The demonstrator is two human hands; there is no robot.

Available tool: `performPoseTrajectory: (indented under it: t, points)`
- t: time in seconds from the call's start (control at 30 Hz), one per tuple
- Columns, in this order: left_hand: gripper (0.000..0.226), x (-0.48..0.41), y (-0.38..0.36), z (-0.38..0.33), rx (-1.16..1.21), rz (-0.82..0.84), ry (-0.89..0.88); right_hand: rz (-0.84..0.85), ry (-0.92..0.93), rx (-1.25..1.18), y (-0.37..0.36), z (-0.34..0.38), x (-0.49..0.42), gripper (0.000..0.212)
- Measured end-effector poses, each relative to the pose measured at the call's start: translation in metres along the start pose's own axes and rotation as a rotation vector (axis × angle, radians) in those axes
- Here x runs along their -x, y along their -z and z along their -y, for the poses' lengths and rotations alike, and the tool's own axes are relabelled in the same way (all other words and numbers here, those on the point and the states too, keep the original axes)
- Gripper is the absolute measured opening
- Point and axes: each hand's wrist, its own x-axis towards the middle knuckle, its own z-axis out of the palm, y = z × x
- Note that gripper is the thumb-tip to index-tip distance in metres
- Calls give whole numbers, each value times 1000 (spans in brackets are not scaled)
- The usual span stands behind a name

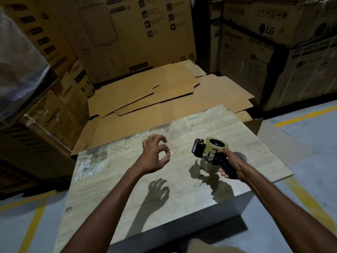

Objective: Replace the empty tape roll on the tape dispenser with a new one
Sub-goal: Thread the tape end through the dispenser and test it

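The right hand (pixel 230 167) wraps its fingers around the handle of a black plastic tape dispenser (pixel 209 156) — a pale, clear roll of packing tape (pixel 217 143) sits on it just beyond the fingertips. The left hand (pixel 155 156) hovers empty, fingers curled and parted, over the worn pale wooden tabletop (pixel 127 189).

left hand (pixel 156 154) raised, fingers curled, right hand (pixel 230 166) clenched
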Motion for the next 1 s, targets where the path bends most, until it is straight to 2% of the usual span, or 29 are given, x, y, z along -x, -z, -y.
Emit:
performPoseTrajectory:
  t: [0.3, 0.43, 0.57, 0.8, 1.0]
  points:
    - [21, -30, -41, -34, -9, -2, -46, 29, 9, 76, -5, -1, 5, 71]
    - [30, -44, -48, -46, -63, 129, -107, 19, 43, 125, -10, -2, 8, 74]
    - [38, -55, -55, -48, -222, 251, -164, 14, 73, 138, -16, -1, 8, 75]
    - [23, -62, -56, -47, -279, 318, -188, 40, 97, 194, -22, -3, 14, 76]
    - [18, -63, -57, -47, -239, 348, -228, 64, 79, 207, -25, -5, 15, 76]
